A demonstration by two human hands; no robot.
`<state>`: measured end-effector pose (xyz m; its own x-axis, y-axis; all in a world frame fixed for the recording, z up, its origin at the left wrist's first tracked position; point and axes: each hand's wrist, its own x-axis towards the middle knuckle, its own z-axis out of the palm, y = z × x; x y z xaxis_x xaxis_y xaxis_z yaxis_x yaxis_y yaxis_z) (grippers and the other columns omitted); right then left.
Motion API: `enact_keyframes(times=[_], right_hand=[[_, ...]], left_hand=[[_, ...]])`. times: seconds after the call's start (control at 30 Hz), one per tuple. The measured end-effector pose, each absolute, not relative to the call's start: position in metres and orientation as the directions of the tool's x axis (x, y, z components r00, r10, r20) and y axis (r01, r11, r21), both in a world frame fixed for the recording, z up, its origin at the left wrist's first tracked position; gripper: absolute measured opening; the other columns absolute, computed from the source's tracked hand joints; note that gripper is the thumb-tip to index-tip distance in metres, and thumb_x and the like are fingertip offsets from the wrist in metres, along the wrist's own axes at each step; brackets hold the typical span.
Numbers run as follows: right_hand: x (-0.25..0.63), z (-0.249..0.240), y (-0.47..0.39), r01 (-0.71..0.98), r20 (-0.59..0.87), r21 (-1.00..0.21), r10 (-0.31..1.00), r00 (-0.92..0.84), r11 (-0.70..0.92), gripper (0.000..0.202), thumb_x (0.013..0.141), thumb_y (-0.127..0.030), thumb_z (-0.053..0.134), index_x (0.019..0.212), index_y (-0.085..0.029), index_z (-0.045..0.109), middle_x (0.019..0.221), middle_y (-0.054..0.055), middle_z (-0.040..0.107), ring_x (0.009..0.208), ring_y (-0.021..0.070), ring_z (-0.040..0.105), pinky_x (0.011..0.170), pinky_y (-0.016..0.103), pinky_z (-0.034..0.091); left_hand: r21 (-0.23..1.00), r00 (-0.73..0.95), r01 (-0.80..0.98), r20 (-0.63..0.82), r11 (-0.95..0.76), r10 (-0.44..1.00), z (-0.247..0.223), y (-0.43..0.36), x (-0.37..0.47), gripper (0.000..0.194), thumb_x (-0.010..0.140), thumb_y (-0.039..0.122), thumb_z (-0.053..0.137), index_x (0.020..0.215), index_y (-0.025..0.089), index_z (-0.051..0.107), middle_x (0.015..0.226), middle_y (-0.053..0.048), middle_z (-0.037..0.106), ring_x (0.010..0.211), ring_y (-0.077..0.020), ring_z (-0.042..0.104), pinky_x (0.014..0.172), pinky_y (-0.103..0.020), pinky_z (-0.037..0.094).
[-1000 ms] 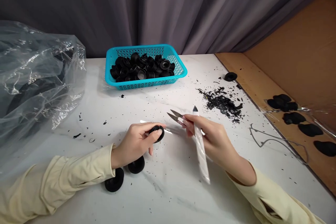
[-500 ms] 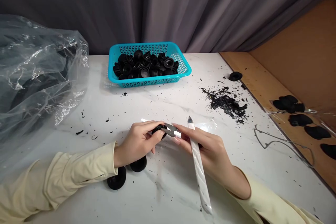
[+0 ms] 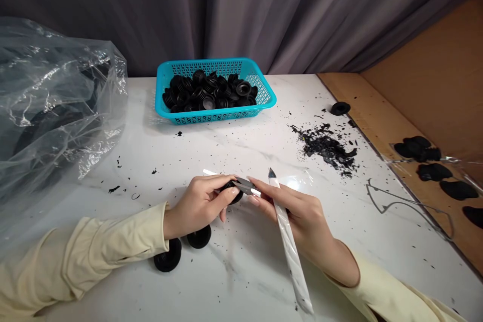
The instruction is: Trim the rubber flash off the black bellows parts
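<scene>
My left hand (image 3: 199,204) pinches a ribbed black rubber bellows (image 3: 234,198) between thumb and fingers. My right hand (image 3: 307,211) holds a small pair of snips (image 3: 246,186), its metal blades at the bellows' upper edge by my left fingertips. Also held in the right hand is a white-wrapped stick (image 3: 290,256) with a dark pointed tip, slanting down toward me. The snips' handles are mostly hidden by the fingers. Close to my left wrist, two more black rubber pieces lie on the table, one round piece (image 3: 168,256) and another (image 3: 199,237) beside it.
A blue basket (image 3: 215,116) full of black bellows stands at the back. Clear plastic bag (image 3: 64,105) is bunched at left. To the right are a heap of black trimmings (image 3: 327,147), a single rubber ring (image 3: 340,108), a grey wire-like frame (image 3: 409,205) and flat black pieces (image 3: 458,189).
The bellows has turned or tilted slightly in my left fingers and shows lower. The lower end of the white stick has swung a little to the right. The snips' blades have shifted slightly.
</scene>
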<state>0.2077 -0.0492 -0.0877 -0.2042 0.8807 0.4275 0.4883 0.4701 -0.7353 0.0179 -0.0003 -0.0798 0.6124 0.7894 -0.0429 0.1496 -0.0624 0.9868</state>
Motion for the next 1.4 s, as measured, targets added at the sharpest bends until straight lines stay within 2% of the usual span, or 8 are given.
enact_keyframes(times=[0.1, 0.2, 0.4, 0.67, 0.83, 1.17, 1.3, 1.4], right_hand=[[0.208, -0.089, -0.05, 0.499, 0.439, -0.721, 0.874, -0.207, 0.48, 0.026, 0.095, -0.022, 0.053, 0.12, -0.021, 0.06, 0.064, -0.001, 0.051, 0.049, 0.013, 0.048, 0.044, 0.025, 0.041], [0.209, -0.09, -0.053, 0.537, 0.456, -0.677, 0.859, -0.231, 0.504, 0.032, 0.096, -0.019, 0.051, 0.127, -0.027, 0.055, 0.065, -0.001, 0.05, 0.049, 0.0129, 0.048, 0.042, 0.025, 0.038], [0.211, -0.091, -0.055, 0.552, 0.475, -0.635, 0.837, -0.272, 0.54, 0.044, 0.095, -0.015, 0.05, 0.136, -0.031, 0.045, 0.077, 0.002, 0.059, 0.053, 0.0145, 0.053, 0.044, 0.026, 0.04], [0.216, -0.084, -0.049, 0.521, 0.466, -0.703, 0.867, -0.178, 0.485, 0.027, 0.091, -0.014, 0.058, 0.115, -0.023, 0.065, 0.061, -0.001, 0.054, 0.046, 0.0129, 0.049, 0.042, 0.025, 0.041], [0.219, -0.078, -0.047, 0.57, 0.45, -0.683, 0.878, -0.165, 0.457, 0.024, 0.09, -0.017, 0.058, 0.112, -0.023, 0.067, 0.062, 0.0, 0.058, 0.046, 0.0138, 0.049, 0.043, 0.027, 0.04], [0.221, -0.077, -0.048, 0.564, 0.45, -0.65, 0.856, -0.254, 0.509, 0.022, 0.096, -0.025, 0.052, 0.111, -0.018, 0.066, 0.055, -0.002, 0.048, 0.042, 0.012, 0.045, 0.037, 0.024, 0.035], [0.223, -0.077, -0.047, 0.582, 0.462, -0.625, 0.847, -0.263, 0.521, 0.023, 0.096, -0.026, 0.051, 0.109, -0.014, 0.066, 0.056, -0.002, 0.05, 0.043, 0.0115, 0.046, 0.038, 0.023, 0.037], [0.226, -0.083, -0.044, 0.603, 0.472, -0.618, 0.851, -0.228, 0.504, 0.024, 0.095, -0.027, 0.053, 0.108, -0.012, 0.066, 0.059, 0.0, 0.054, 0.043, 0.0118, 0.048, 0.04, 0.024, 0.04]], left_hand=[[0.987, 0.617, 0.15, -0.05, -0.054, 0.785, -0.081, -0.001, 0.017, 0.029, 0.09, 0.027, 0.043, 0.087, 0.009, 0.065, 0.088, -0.009, 0.065, 0.045, -0.0068, 0.053, 0.045, -0.021, 0.05], [0.986, 0.623, 0.157, -0.059, -0.051, 0.78, -0.083, -0.001, 0.017, 0.03, 0.09, 0.026, 0.043, 0.099, 0.01, 0.066, 0.081, -0.007, 0.065, 0.047, -0.0078, 0.054, 0.046, -0.021, 0.051], [0.982, 0.613, 0.176, -0.052, -0.072, 0.788, -0.083, -0.001, 0.016, 0.031, 0.089, 0.026, 0.044, 0.105, 0.011, 0.065, 0.082, -0.006, 0.066, 0.045, -0.0075, 0.054, 0.047, -0.021, 0.051], [0.966, 0.575, 0.168, 0.067, -0.199, 0.815, -0.078, -0.001, 0.02, 0.023, 0.086, 0.022, 0.047, 0.093, 0.011, 0.067, 0.072, -0.003, 0.06, 0.046, -0.0063, 0.049, 0.042, -0.017, 0.047], [0.957, 0.495, 0.199, 0.087, -0.21, 0.864, -0.081, 0.0, 0.021, 0.022, 0.083, 0.021, 0.052, 0.096, 0.011, 0.067, 0.085, -0.006, 0.065, 0.05, -0.0072, 0.052, 0.042, -0.017, 0.047], [0.943, 0.48, 0.212, 0.128, -0.257, 0.868, -0.082, 0.001, 0.022, 0.02, 0.079, 0.019, 0.055, 0.093, 0.013, 0.069, 0.083, -0.007, 0.066, 0.057, -0.0099, 0.054, 0.041, -0.017, 0.046], [0.965, 0.463, 0.185, 0.08, -0.184, 0.883, -0.08, 0.001, 0.022, 0.017, 0.078, 0.019, 0.057, 0.089, 0.013, 0.069, 0.083, -0.006, 0.065, 0.051, -0.0083, 0.051, 0.04, -0.019, 0.045], [0.99, 0.481, 0.142, -0.08, 0.012, 0.873, -0.076, 0.002, 0.021, 0.018, 0.079, 0.025, 0.06, 0.09, 0.013, 0.068, 0.081, -0.004, 0.062, 0.045, -0.0062, 0.048, 0.039, -0.02, 0.045]])
